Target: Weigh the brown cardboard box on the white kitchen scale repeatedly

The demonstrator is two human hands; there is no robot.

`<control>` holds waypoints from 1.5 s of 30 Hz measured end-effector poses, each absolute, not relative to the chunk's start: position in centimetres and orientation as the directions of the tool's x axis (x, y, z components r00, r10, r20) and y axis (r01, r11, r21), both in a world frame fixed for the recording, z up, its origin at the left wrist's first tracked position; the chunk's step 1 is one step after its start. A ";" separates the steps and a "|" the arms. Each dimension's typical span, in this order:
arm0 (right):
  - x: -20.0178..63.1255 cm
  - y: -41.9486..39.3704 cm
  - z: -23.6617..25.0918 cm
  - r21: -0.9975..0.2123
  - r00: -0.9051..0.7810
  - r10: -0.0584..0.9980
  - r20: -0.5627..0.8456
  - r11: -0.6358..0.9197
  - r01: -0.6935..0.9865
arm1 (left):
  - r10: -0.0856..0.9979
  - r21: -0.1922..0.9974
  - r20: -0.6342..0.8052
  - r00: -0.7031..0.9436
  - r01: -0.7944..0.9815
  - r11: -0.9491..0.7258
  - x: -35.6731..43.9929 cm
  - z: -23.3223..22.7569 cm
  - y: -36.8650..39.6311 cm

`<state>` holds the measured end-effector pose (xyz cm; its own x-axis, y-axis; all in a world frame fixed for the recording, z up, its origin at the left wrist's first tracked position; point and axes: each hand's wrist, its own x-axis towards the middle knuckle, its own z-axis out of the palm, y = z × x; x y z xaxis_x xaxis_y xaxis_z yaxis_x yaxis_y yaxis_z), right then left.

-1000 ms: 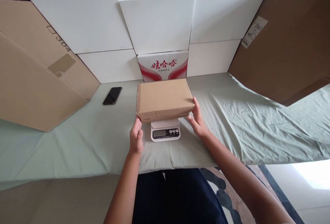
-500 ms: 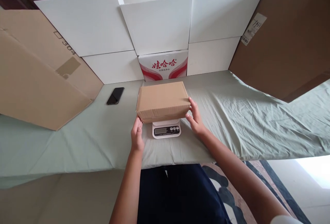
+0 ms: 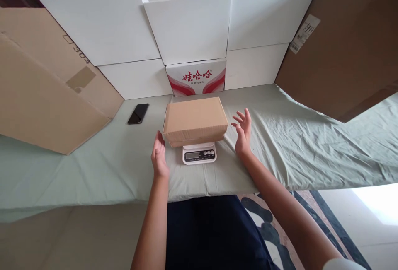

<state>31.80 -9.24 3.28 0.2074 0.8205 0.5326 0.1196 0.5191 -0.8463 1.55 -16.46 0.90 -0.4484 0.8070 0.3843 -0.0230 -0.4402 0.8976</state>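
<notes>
1. Cardboard box [image 3: 195, 120]: closed, brown, lying flat on the white scale [image 3: 199, 153]. It is sitting near the middle of the table [image 3: 311, 145], somewhat closer to the far edge than the near one, and overhanging the scale platform on both sides.
2. Change noted: half a second ago both hands were pressing against the box's near corners; now both are clear of it, so the box is resting on the scale by its own weight alone.
3. Left hand [image 3: 159, 156]: palm turned inward, fingers loosely extended, hovering just beside the box's near left corner, holding nothing.
4. Right hand [image 3: 243, 131]: fingers spread wide, hovering just beside the box's right end, holding nothing.
5. Scale: display and buttons facing the near edge; the reading is too small to tell. Judgement: with the hands off, the display is registering the box only.
6. Black phone [image 3: 138, 113]: lying flat toward the far left of the table, well apart from the box.
7. Red-and-white printed carton [image 3: 195, 77]: standing at the far edge, directly behind the box, among white panels [image 3: 189, 27].
</notes>
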 end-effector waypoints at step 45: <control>29.2 -9.6 7.1 -0.806 -0.077 0.813 0.578 0.583 0.103 | 0.878 0.911 0.403 -0.259 0.020 -0.412 1.8 4.5 -13.7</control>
